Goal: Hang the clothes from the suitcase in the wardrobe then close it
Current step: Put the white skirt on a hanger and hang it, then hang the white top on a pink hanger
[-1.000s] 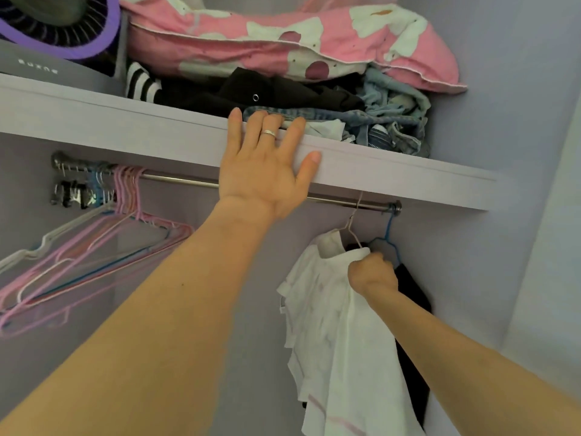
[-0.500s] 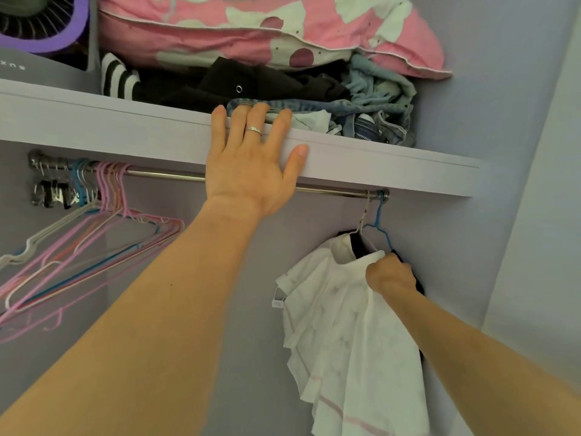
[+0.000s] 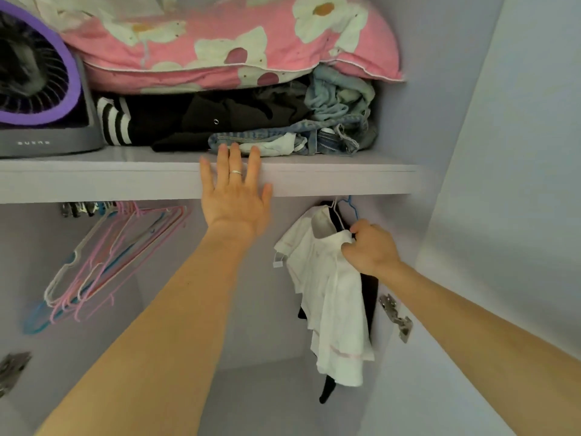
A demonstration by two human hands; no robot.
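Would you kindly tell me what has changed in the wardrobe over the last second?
The right hand slid the white shirt rightward, up against the black garment, keeping hold of it. The left hand stayed flat on the shelf edge; the empty hangers stayed put.

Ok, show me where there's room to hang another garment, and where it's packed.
Free: the stretch under the shelf between the empty hangers and the white shirt, crossed only by the left hand. Crowded: the shelf top, filled by fan, folded clothes and pillow; the right end, where the right hand grips the shirt.
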